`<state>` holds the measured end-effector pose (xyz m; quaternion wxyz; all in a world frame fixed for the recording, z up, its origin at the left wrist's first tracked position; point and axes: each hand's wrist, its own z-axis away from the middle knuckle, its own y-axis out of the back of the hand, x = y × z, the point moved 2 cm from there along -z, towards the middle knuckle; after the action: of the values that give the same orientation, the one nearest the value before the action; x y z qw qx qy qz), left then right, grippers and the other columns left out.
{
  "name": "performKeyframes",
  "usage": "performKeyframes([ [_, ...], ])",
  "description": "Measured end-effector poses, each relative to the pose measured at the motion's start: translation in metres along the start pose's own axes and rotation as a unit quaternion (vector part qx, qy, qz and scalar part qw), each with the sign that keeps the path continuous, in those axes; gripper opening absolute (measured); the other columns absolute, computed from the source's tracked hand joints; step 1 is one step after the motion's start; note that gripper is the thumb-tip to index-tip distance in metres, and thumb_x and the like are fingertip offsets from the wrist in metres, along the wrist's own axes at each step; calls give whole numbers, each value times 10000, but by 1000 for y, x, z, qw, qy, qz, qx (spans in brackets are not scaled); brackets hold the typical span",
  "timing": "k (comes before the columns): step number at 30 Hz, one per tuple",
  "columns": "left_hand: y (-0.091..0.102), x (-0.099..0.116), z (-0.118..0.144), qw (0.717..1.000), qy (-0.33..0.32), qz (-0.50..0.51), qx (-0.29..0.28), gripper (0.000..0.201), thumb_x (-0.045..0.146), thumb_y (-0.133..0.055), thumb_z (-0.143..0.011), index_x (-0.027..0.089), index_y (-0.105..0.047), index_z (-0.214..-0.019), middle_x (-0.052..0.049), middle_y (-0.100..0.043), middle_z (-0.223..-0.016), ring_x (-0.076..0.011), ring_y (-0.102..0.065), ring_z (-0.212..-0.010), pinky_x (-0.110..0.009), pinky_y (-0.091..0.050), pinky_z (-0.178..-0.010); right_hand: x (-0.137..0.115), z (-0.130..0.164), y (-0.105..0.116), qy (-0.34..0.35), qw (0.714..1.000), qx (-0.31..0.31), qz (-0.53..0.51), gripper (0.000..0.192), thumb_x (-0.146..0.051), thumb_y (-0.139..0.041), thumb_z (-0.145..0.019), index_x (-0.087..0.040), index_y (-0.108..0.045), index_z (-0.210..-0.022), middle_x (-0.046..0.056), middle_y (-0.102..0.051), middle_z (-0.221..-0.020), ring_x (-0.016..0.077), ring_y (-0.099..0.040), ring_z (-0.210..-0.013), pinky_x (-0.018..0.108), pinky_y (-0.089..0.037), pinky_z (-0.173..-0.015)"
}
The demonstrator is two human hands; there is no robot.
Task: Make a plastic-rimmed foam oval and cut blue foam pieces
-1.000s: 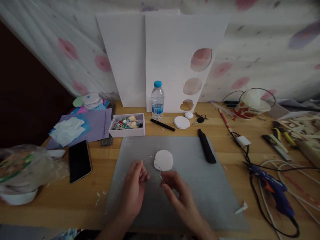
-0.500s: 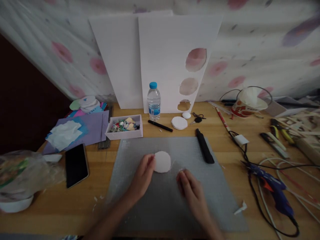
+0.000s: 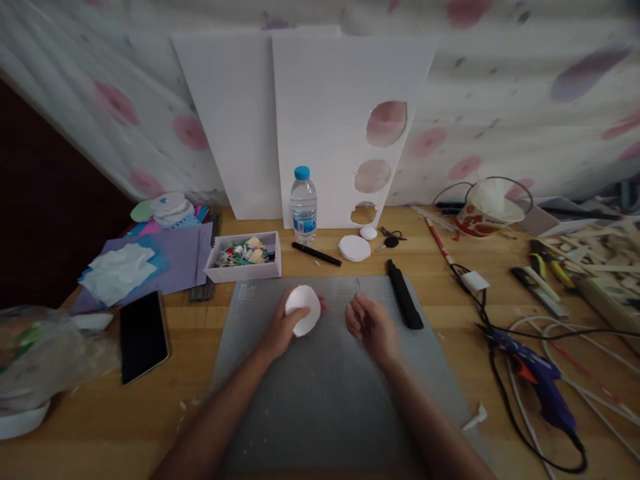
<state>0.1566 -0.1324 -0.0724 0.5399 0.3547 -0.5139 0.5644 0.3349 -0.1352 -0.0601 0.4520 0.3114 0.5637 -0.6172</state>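
Note:
My left hand [image 3: 283,327] is closed round a white round foam board disc [image 3: 303,311], its thumb lying across the face and the disc tilted up toward me. Fingertips show past the disc's right edge. To the right, my right hand [image 3: 371,327] is closed in a pinch. A thin, shiny sliver [image 3: 357,287] sticks up from its fingers; its kind is too small to make out. Both hands are above the grey cutting mat [image 3: 310,400], apart from each other. A black utility-knife-like tool [image 3: 405,295] lies on the mat's right side.
Behind the mat are a small box of bits [image 3: 244,272], a water bottle [image 3: 303,207], a black pen [image 3: 317,254], another white disc [image 3: 355,248] and keys [image 3: 391,241]. White boards [image 3: 320,100] lean behind. A phone [image 3: 144,337] lies left, a corded glue gun [image 3: 535,380] right.
My left hand has lifted and turned the disc, with its thumb now over the face. My right hand has rotated and moved up, showing the thin sliver upright. The view has shifted slightly.

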Motion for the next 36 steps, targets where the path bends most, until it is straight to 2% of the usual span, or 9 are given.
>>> performKeyframes([
  [3,-2,-2,0,992,20,99,-73,475,345,-578,-755,219,-486,-1205,-103,-683,-1059,-268,-669,-889,-390,-515,-753,15,-2,-5,2,1000,-10,11,425,-502,-530,-834,-230,-347,-563,-78,-351,-441,81,-267,-380,229,-188,-377],
  [5,-3,-2,0,983,30,144,-105,529,453,-555,-772,189,-499,-1227,-121,-694,-996,-278,-677,-842,-390,-524,-714,25,3,-6,2,1000,-6,23,423,-487,-558,-820,-227,-353,-557,-79,-339,-456,77,-256,-392,231,-172,-377],
  [8,-5,-2,-2,973,28,189,-127,614,593,-483,-801,154,-528,-1228,-130,-695,-946,-273,-671,-821,-370,-519,-702,33,12,-9,2,999,9,39,412,-459,-586,-800,-229,-349,-554,-77,-314,-496,80,-251,-420,235,-182,-383],
  [11,-7,-6,-4,967,16,213,-137,601,573,-526,-799,156,-547,-1232,-118,-689,-953,-256,-658,-839,-340,-501,-724,34,15,-14,18,998,31,51,424,-481,-546,-812,-236,-318,-552,-74,-281,-503,89,-241,-434,245,-187,-394],
  [18,-7,-21,-6,961,-4,225,-159,523,534,-585,-796,151,-607,-1151,-99,-661,-938,-215,-614,-823,-306,-455,-762,36,16,-21,60,993,53,87,412,-453,-476,-874,-232,-333,-557,-62,-297,-515,104,-268,-463,256,-210,-425],
  [21,-7,-22,-5,961,-3,219,-168,502,555,-559,-817,151,-622,-1108,-99,-656,-925,-208,-609,-794,-306,-452,-744,36,19,-21,71,991,42,109,410,-437,-483,-885,-221,-374,-554,-54,-333,-518,107,-295,-483,256,-236,-447],
  [25,-7,-19,-2,963,-4,207,-171,537,585,-508,-841,156,-608,-1149,-114,-660,-992,-229,-615,-856,-324,-454,-783,36,22,-21,75,988,35,131,411,-418,-483,-900,-214,-399,-553,-49,-359,-522,111,-317,-497,255,-262,-468],
  [33,-3,-23,-2,967,-2,179,-182,693,625,-672,-677,164,-583,-1187,-124,-653,-1024,-263,-606,-896,-347,-456,-795,39,21,-21,65,986,58,143,385,-397,-486,-910,-217,-424,-575,-49,-371,-544,110,-328,-509,247,-271,-473],
  [36,-2,-25,-1,966,-4,178,-186,679,591,-706,-656,169,-586,-1175,-116,-646,-1021,-252,-597,-892,-341,-451,-805,41,21,-21,65,985,65,145,387,-409,-476,-914,-218,-428,-582,-47,-376,-550,110,-335,-509,247,-267,-470],
])
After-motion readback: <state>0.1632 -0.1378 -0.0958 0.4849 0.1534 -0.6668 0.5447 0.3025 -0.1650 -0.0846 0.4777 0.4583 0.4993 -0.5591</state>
